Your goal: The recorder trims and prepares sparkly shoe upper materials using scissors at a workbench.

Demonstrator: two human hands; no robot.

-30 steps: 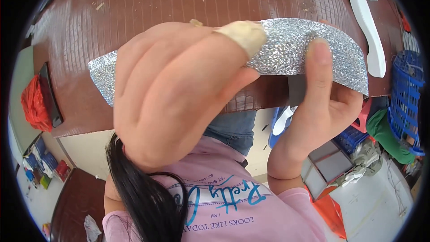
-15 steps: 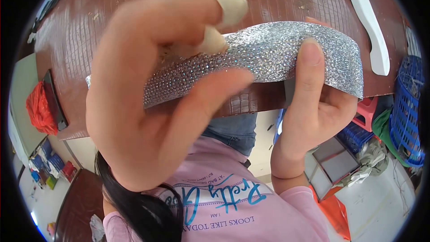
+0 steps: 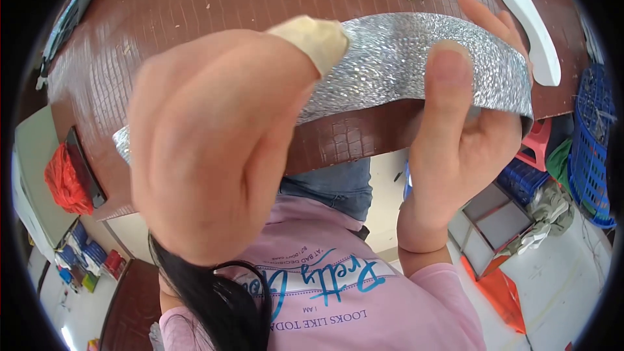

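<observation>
Standing at the far right, blue plastic basket [image 3: 588, 156] on the floor, contents too blurred to make out; nearer the middle, open grey box [image 3: 491, 221] with nothing clearly visible inside; green cloth [image 3: 558, 162] bunched just beside the basket, orange bag [image 3: 504, 292] lying below the box

Filling the left-centre of the view, left hand [image 3: 208, 149], raised close to the camera, back of the hand turned toward it, fingers curled over; 1 fingertip wrapped in beige tape [image 3: 315, 36] and pressed onto the upper edge of silver glitter strip [image 3: 403, 58]; how tightly the hidden fingers close behind the strip, impossible to tell

Rising from the lower right, right hand [image 3: 455, 130], wrist upright, thumb laid flat on the front face of the strip, other fingers reaching up behind it, so pinched closed on the strip's right end

Held in the air between both hands, the strip, curved in a long arc, its left tail emerging low beside the left hand, all of it above the near edge of brown textured table [image 3: 195, 6]

Lying on the table at the upper right, white curved piece [image 3: 530, 26], well apart from the strip

Hanging at the far left, red mesh bundle [image 3: 65, 182], beside a dark flat device [image 3: 84, 169] on the table edge
</observation>
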